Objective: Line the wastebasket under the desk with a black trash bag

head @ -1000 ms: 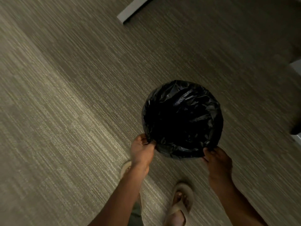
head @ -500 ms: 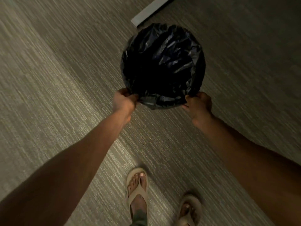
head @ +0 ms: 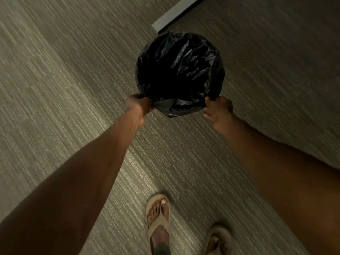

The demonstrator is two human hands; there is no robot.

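Observation:
A round wastebasket [head: 181,70] is covered by a crinkled black trash bag [head: 171,108] that drapes over its rim and hides the basket's own surface. I look down into its dark mouth. My left hand [head: 140,105] grips the bag-covered rim at the near left. At the near right of the rim, my right hand [head: 219,112] pinches the bag. Both arms stretch forward, holding the basket out over the carpet ahead of my feet.
Grey striped carpet [head: 64,107] covers the floor. A pale flat panel edge [head: 174,13], perhaps a desk's side, runs diagonally just beyond the basket at the top. My sandalled feet [head: 159,223] stand at the bottom of the view.
The basket, close to my feet a second ago, has been carried forward with my arms stretched out toward the pale panel edge. Both hands keep their grip.

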